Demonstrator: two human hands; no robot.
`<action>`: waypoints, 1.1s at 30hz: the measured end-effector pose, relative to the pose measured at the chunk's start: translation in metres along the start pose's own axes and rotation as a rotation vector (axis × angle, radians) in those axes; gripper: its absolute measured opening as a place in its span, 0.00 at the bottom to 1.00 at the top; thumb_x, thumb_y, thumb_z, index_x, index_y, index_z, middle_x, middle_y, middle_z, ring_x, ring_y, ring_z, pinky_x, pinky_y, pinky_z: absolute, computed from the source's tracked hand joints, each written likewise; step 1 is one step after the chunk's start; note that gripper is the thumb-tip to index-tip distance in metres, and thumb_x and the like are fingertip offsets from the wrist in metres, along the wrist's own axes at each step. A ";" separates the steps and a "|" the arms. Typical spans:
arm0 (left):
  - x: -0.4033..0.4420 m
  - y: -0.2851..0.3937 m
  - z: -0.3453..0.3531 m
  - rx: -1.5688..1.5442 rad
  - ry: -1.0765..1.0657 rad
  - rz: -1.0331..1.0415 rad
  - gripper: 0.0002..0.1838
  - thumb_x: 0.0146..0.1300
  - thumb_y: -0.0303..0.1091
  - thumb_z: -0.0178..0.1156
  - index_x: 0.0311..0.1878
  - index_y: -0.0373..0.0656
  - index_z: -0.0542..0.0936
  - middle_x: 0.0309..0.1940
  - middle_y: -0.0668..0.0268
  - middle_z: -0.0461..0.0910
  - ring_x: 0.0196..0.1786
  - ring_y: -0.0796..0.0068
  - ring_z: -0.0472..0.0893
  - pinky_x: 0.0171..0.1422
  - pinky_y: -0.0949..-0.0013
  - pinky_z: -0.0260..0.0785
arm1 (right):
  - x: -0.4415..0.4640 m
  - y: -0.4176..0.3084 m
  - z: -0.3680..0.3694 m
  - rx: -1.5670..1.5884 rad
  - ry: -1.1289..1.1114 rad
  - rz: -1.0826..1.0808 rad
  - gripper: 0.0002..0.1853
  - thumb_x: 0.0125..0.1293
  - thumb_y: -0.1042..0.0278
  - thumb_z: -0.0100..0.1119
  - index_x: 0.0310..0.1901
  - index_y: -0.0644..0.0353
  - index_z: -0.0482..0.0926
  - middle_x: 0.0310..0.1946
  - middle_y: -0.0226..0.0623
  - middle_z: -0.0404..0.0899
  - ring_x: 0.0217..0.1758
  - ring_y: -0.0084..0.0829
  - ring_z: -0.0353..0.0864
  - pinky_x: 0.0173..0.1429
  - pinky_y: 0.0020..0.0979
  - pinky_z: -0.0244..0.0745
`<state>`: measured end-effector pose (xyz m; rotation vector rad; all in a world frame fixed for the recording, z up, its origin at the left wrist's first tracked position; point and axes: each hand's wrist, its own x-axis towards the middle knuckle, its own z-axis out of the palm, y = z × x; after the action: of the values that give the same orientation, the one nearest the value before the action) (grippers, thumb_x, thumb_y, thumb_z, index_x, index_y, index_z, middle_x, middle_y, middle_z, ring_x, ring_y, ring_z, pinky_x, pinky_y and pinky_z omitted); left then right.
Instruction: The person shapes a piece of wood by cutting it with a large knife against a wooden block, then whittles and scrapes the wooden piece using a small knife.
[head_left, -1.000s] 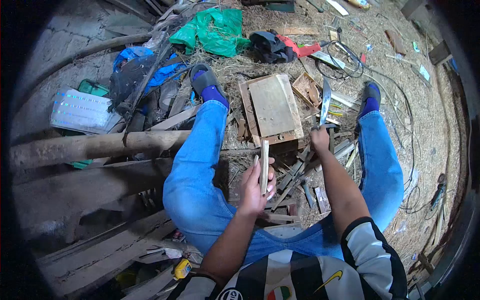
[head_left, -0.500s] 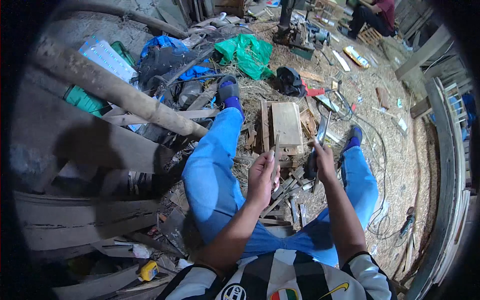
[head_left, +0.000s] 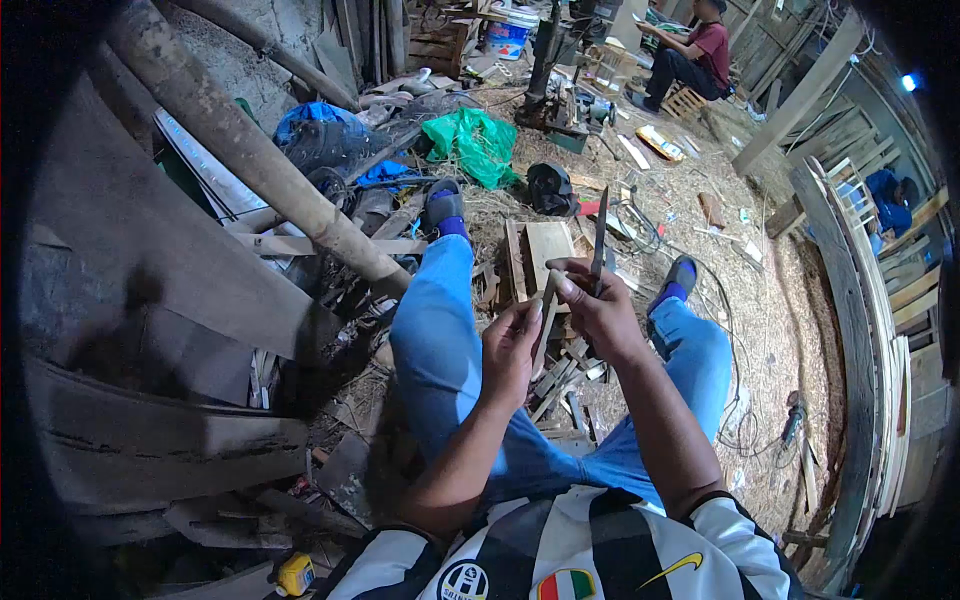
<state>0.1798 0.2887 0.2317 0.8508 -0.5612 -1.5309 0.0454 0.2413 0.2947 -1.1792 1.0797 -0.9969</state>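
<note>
Two hands, both occupied, on the wearer's side of the wooden panel (head_left: 552,240); left hand (head_left: 512,345) has its fingers wrapped round a thin wood strip (head_left: 547,318); right hand (head_left: 602,312) has its fingers closed on a knife (head_left: 602,228), handle mostly hidden, thumb and forefinger at the strip's upper end, seemingly touching it.

Step in hand, as judged: steadying or checking the strip between both hands, blade turned away from it; next move calls for a firm left grip, fingers clear of the edge, and the right hand free of the strip's end before any blade contact; which side of the blade is sharp, cannot tell.

Strip: narrow, straight, flat-sided, dull grey-brown, no finish seen; slightly tilted, upper end leaning right; lower part partly hidden by the left hand; surface too small to judge for cuts; held above the floor, nearer the wearer than the panel; wood offcuts (head_left: 552,385) lie scattered on the panel's near side; green plastic bag (head_left: 470,145) beyond it, to the left.
</note>
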 end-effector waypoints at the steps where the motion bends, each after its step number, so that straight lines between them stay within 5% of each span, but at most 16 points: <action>1: -0.006 0.003 -0.005 -0.014 -0.009 -0.026 0.14 0.74 0.40 0.57 0.52 0.39 0.80 0.32 0.73 0.79 0.33 0.88 0.75 0.38 0.79 0.68 | -0.003 -0.002 0.004 -0.029 0.014 0.078 0.19 0.66 0.63 0.67 0.55 0.64 0.79 0.39 0.30 0.82 0.38 0.18 0.76 0.43 0.25 0.72; 5: -0.025 0.014 -0.009 -0.005 -0.040 -0.029 0.13 0.74 0.43 0.55 0.49 0.45 0.77 0.24 0.70 0.76 0.18 0.82 0.71 0.20 0.77 0.62 | -0.008 -0.004 0.021 -0.063 -0.009 -0.098 0.14 0.65 0.62 0.69 0.45 0.62 0.80 0.33 0.28 0.81 0.35 0.19 0.76 0.41 0.25 0.71; 7: -0.025 0.007 -0.014 -0.005 -0.054 0.004 0.14 0.75 0.43 0.54 0.53 0.44 0.77 0.26 0.68 0.79 0.20 0.81 0.74 0.21 0.76 0.64 | -0.007 -0.003 0.026 -0.041 0.028 -0.090 0.13 0.64 0.63 0.70 0.41 0.61 0.80 0.31 0.27 0.80 0.34 0.18 0.76 0.40 0.24 0.70; 9: -0.030 0.006 -0.016 -0.047 -0.038 0.017 0.15 0.75 0.44 0.53 0.53 0.42 0.77 0.27 0.67 0.79 0.21 0.81 0.74 0.22 0.75 0.65 | -0.006 -0.002 0.027 -0.050 0.022 -0.060 0.11 0.65 0.62 0.69 0.40 0.56 0.78 0.26 0.20 0.74 0.21 0.11 0.63 0.22 0.19 0.52; 10: -0.035 0.010 -0.019 -0.042 -0.054 -0.003 0.15 0.74 0.44 0.55 0.51 0.41 0.78 0.29 0.68 0.79 0.24 0.82 0.75 0.28 0.76 0.69 | -0.004 0.000 0.027 -0.017 0.015 -0.090 0.10 0.65 0.62 0.69 0.39 0.56 0.78 0.25 0.19 0.74 0.20 0.11 0.62 0.22 0.19 0.52; 14: -0.043 0.014 -0.022 0.024 -0.113 0.135 0.16 0.72 0.41 0.59 0.53 0.38 0.79 0.29 0.67 0.79 0.25 0.82 0.75 0.29 0.77 0.68 | 0.001 0.003 0.023 -0.001 0.089 -0.083 0.10 0.66 0.62 0.68 0.39 0.56 0.77 0.24 0.20 0.74 0.18 0.11 0.61 0.21 0.19 0.51; 17: -0.046 0.012 -0.018 0.156 0.015 0.310 0.17 0.70 0.37 0.62 0.55 0.36 0.78 0.30 0.67 0.79 0.27 0.81 0.75 0.30 0.77 0.69 | -0.004 -0.007 0.017 0.086 0.127 -0.024 0.11 0.65 0.63 0.69 0.37 0.61 0.78 0.25 0.26 0.78 0.26 0.17 0.73 0.30 0.23 0.65; 21: -0.045 0.011 -0.013 0.045 0.142 0.393 0.14 0.70 0.34 0.62 0.52 0.34 0.80 0.31 0.65 0.80 0.30 0.79 0.76 0.35 0.73 0.71 | -0.010 0.009 0.002 0.161 0.074 -0.003 0.10 0.66 0.64 0.68 0.36 0.58 0.78 0.25 0.26 0.77 0.25 0.16 0.70 0.28 0.23 0.62; 22: -0.046 0.012 -0.009 0.030 0.138 0.426 0.13 0.71 0.34 0.61 0.50 0.35 0.80 0.30 0.65 0.80 0.31 0.79 0.76 0.35 0.73 0.71 | -0.017 0.008 0.001 0.162 0.072 -0.031 0.11 0.67 0.59 0.67 0.35 0.56 0.77 0.24 0.25 0.77 0.17 0.14 0.64 0.19 0.21 0.54; 33: -0.068 -0.011 0.045 0.252 0.166 0.651 0.13 0.69 0.29 0.62 0.53 0.32 0.80 0.39 0.65 0.83 0.37 0.80 0.79 0.46 0.74 0.72 | -0.083 0.027 -0.038 0.251 -0.136 -0.252 0.11 0.69 0.62 0.65 0.38 0.60 0.77 0.25 0.24 0.75 0.27 0.15 0.70 0.30 0.22 0.64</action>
<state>0.1376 0.3515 0.2641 0.8640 -0.8229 -0.8005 -0.0079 0.3176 0.2753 -1.1749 0.6872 -1.1909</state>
